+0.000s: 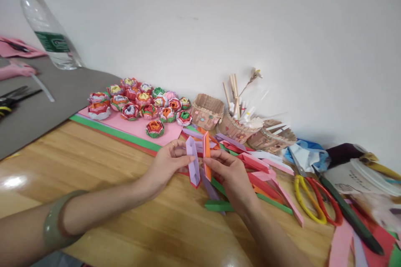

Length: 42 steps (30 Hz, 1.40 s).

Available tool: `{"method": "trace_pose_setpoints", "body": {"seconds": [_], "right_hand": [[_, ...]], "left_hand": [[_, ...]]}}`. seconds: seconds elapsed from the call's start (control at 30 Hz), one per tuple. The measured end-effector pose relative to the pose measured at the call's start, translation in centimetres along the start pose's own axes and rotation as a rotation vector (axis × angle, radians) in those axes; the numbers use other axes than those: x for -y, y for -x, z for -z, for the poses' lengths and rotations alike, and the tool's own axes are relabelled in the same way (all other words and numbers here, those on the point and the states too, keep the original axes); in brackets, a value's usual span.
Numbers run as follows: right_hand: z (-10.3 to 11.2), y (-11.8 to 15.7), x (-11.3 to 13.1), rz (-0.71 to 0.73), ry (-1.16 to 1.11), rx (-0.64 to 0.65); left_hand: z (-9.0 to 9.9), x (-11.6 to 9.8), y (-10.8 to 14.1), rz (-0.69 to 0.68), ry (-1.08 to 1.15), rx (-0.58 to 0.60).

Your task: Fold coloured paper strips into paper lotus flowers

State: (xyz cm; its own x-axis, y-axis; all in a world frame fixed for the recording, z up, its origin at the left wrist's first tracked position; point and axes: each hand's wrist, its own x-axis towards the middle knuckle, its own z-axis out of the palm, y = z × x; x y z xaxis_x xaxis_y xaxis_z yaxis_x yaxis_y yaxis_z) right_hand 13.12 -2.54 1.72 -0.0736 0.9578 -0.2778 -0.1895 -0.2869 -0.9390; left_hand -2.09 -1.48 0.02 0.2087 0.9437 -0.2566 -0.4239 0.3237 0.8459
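Observation:
Between thumb and fingers, my left hand (171, 162) pinches a folded purple paper strip (192, 159) with a red lower edge. Just to its right, my right hand (230, 175) grips a folded orange paper strip (208, 160) with a red-pink inner side. Both pieces stand upright above the table, a small gap apart. Behind and beneath my hands lies a heap of folded paper strips (257, 162) in pink, red, green, white and purple. A green strip (219, 205) pokes out below my right hand.
Several paper flowers (148, 110) sit on stacked coloured sheets (125, 127). Along the wall stand a woven basket (206, 112) and others holding sticks. Scissors (308, 200) and a dark green tool (354, 221) lie right. At left are a bottle (52, 33) and a glue gun (19, 70).

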Motion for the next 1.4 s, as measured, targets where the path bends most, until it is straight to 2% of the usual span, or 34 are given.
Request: {"method": "trace_pose_setpoints", "body": {"seconds": [0.1,0.23,0.4,0.5,0.67,0.73,0.87,0.93,1.13,1.27,1.4], "right_hand": [[0.1,-0.1,0.0,-0.003,-0.019,0.013],[0.2,-0.2,0.2,0.004,-0.016,-0.003],[0.3,-0.1,0.2,-0.013,-0.064,0.02],[0.2,-0.1,0.2,-0.026,-0.074,0.023],[0.2,-0.2,0.2,-0.001,-0.055,-0.004],[0.3,-0.3,0.2,0.006,-0.043,-0.024],[0.5,-0.4,0.1,0.017,-0.035,-0.027],[0.5,-0.4,0.2,0.012,-0.005,-0.009],[0.3,-0.1,0.4,-0.042,0.076,0.101],[0.2,0.2,0.1,-0.073,0.073,0.238],[-0.2,0.6,0.0,-0.056,0.126,0.304]], "left_hand": [[0.3,0.2,-0.2,-0.023,-0.088,0.062],[0.8,0.4,-0.6,-0.142,-0.288,0.022],[0.9,-0.1,-0.8,-0.205,-0.503,0.094],[1.0,-0.1,-0.9,-0.238,-0.516,0.068],[1.1,-0.3,-1.0,-0.446,-0.534,0.004],[1.0,-0.5,-1.0,-0.403,-0.478,0.02],[0.8,-0.8,-0.8,-0.165,-0.34,0.072],[0.8,-0.8,-0.7,-0.1,-0.279,0.086],[0.9,-0.6,-0.8,-0.044,-0.166,0.084],[0.7,-0.6,-0.8,-0.056,-0.187,0.093],[0.5,-0.9,-0.6,-0.072,-0.259,0.053]]}}
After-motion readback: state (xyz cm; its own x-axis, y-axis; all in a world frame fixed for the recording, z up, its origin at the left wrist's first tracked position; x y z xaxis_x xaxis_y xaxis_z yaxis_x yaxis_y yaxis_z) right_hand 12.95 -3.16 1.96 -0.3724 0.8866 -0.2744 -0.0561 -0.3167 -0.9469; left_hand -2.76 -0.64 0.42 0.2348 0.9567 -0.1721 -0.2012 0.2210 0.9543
